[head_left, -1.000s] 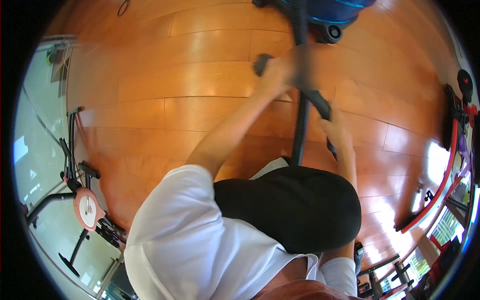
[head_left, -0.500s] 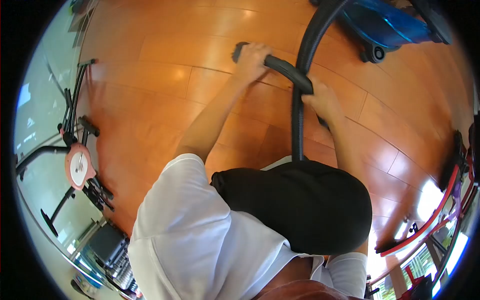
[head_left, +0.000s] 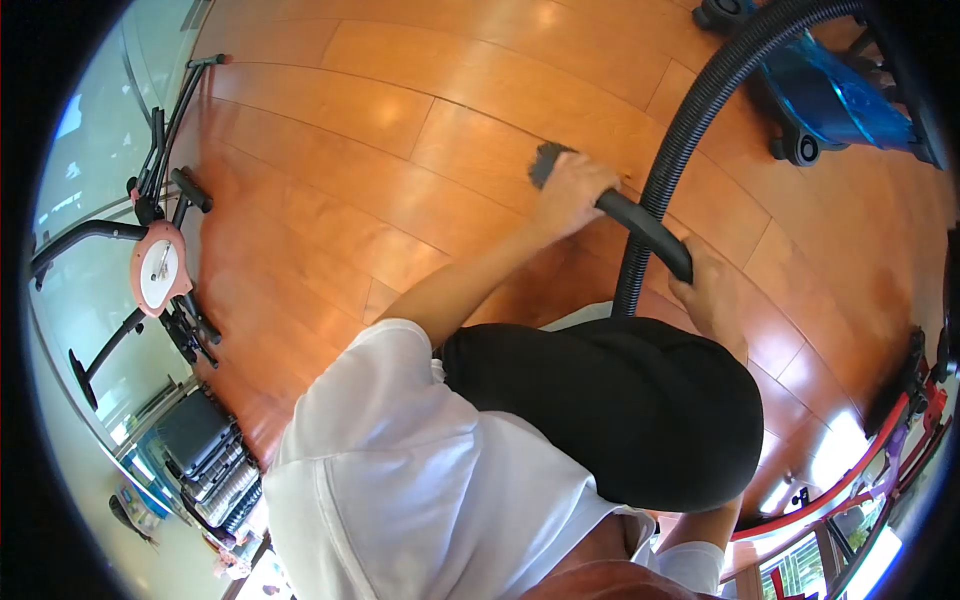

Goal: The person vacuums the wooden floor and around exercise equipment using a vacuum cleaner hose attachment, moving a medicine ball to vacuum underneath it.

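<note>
A curved black vacuum cleaner tube point(head_left: 645, 228) slants across in front of my knees, just over the wooden floor. My left hand point(head_left: 578, 188) is closed around it near its far end, where a small dark brush point(head_left: 550, 164) sticks out past the fingers. My right hand point(head_left: 708, 288) is at the tube's nearer end, fingers closed on it, partly hidden by the tube. Behind the tube passes a ribbed black hose point(head_left: 690, 125), curving from the top right down to my black-clothed legs. At the upper right stands the blue vacuum cleaner point(head_left: 835, 100) on wheels.
Glossy wooden boards point(head_left: 330, 200) cover the floor. A pink and black exercise bike point(head_left: 160, 265) stands by the glass on the left. Dark stacked cases point(head_left: 200, 440) are at the lower left. Red-framed equipment point(head_left: 880, 440) stands at the right edge.
The view has shifted. Both hands, still on the tube, have drawn the brush back over the floor toward my body. The hose now arcs farther right.
</note>
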{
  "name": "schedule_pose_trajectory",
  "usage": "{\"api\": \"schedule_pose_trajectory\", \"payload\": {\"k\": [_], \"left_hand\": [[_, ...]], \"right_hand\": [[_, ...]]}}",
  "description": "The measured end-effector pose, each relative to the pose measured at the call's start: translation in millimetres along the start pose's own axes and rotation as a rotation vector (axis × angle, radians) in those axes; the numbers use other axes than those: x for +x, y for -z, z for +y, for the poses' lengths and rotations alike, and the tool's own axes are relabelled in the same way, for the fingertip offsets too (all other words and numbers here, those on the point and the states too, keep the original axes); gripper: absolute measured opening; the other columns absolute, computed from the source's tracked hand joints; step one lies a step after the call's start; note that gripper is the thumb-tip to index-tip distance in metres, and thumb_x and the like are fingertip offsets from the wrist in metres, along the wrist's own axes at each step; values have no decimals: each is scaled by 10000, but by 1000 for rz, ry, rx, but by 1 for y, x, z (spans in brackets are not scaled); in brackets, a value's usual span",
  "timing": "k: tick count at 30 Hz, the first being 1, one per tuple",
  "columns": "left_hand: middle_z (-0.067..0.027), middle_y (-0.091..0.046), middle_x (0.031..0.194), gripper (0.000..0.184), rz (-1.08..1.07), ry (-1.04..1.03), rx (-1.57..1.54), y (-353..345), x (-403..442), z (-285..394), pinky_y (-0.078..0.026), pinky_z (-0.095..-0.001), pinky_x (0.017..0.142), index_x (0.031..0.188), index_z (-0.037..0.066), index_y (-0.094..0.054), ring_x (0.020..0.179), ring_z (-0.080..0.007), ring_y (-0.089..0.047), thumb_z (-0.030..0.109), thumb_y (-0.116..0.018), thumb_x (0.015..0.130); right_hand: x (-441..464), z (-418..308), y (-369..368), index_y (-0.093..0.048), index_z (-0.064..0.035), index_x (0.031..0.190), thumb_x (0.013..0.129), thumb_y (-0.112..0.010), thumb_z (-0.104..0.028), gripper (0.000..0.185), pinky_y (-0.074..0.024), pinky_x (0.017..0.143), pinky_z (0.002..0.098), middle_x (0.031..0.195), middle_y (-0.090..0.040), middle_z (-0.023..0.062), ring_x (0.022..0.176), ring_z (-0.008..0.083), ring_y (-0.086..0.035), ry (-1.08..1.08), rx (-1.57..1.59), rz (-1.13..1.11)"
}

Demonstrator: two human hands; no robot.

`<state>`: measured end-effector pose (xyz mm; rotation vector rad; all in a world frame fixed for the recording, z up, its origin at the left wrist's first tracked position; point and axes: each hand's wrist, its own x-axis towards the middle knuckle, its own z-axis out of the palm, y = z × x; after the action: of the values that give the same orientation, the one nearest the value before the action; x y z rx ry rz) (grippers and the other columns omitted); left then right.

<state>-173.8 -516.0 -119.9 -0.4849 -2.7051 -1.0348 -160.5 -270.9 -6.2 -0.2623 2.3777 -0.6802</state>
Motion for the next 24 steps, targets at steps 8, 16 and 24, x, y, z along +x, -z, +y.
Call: {"api": "schedule_pose_trajectory", "payload": {"k": [8,16,24], "left_hand": [[-91,-660,819,304,-68,167,128,112,10,-148,-484,-421,769,879,116,-669,805,-308,-632,227,-824,643],[-67,-644,842,246,-11,86,114,58,-16,-60,-442,-422,804,822,118,-623,868,-287,-621,208,-781,657],[-50,-632,977,325,-325,46,-125,13,-60,27,-378,-426,903,980,140,-613,1018,-276,-583,207,-761,698]], "right_hand": [[138,-111,-16,-477,-33,1269,814,-690,-225,537,-479,790,440,967,-635,270,925,407,-631,342,59,-151],[49,-28,-11,-486,-75,1306,788,-669,-126,552,-468,804,449,1024,-626,231,968,394,-609,331,149,-45],[-49,25,8,-563,-125,1206,748,-707,-64,484,-509,723,436,904,-655,193,855,370,-655,207,94,-32]]}}
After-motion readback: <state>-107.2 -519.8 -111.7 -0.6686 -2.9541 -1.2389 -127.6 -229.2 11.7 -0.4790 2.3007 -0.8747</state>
